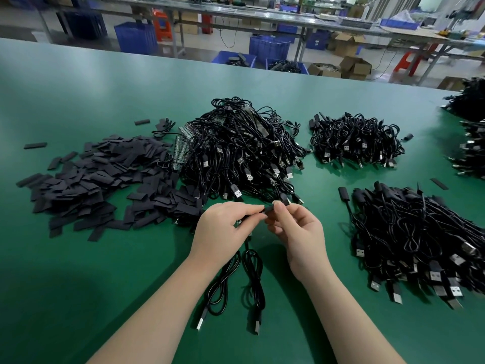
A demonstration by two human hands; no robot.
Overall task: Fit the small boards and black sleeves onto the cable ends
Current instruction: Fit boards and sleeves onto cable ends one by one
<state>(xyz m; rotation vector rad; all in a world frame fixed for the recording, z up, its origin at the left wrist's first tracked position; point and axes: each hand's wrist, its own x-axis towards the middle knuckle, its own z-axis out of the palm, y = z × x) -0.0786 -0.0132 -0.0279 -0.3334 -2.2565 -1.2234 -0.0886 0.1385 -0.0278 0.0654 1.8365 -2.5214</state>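
My left hand and my right hand meet above the green table, both pinching a short black sleeve between their fingertips. Two black USB cables trail from under my left hand toward me, their plugs lying near the front. A little of a small board peeks out below my left fingers. A loose heap of flat black sleeves lies at the left. Strips of small boards rest between that heap and the big cable pile.
A smaller cable pile sits at the back right and a sleeved cable pile at the right. More cables reach the right edge. Blue crates, cardboard boxes and other benches stand beyond the table's far edge.
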